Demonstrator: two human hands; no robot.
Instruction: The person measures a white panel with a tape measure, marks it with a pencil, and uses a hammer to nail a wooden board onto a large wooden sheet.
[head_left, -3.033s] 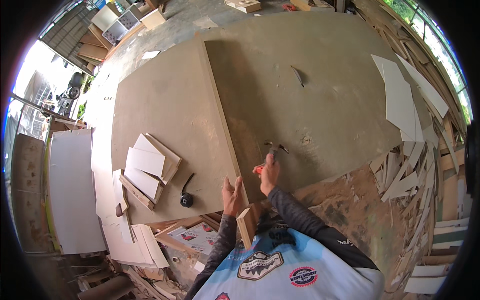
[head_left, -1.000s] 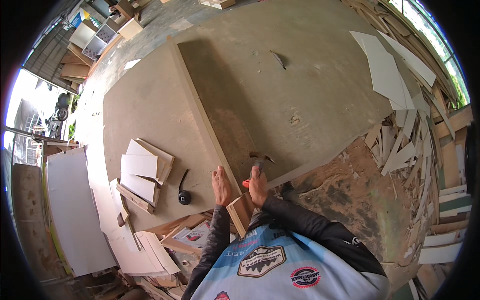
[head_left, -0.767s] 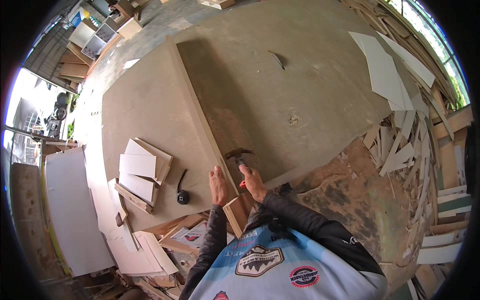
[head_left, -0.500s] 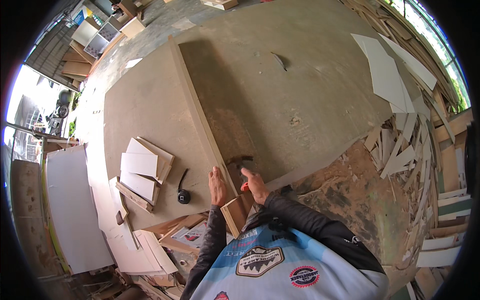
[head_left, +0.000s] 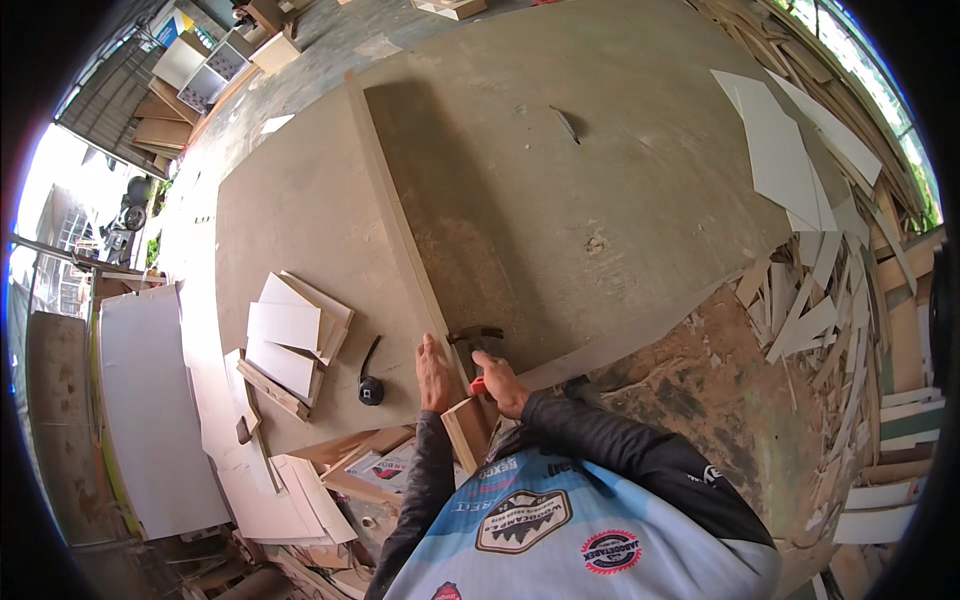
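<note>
My right hand is closed round a claw hammer, whose dark head lies close to the right side of a long wooden board. A red part of the handle shows beside my thumb. The board runs away from me across the worktop, apparently standing on its edge. My left hand rests along the board's near left side, fingers stretched out and nothing visibly held in them. At the near end, against my body, is a short wooden piece; how it meets the board is partly hidden by my hands.
The large worktop carries a black tape measure, stacked white-faced panels on the left and a thin pen-like tool farther off. White sheets overlap its right edge, beside heaped wood offcuts. A tall white panel stands far left.
The hammer and my right hand have shifted slightly left, bringing the hammer head nearer the board. My left hand stays against the board. The view has moved slightly.
</note>
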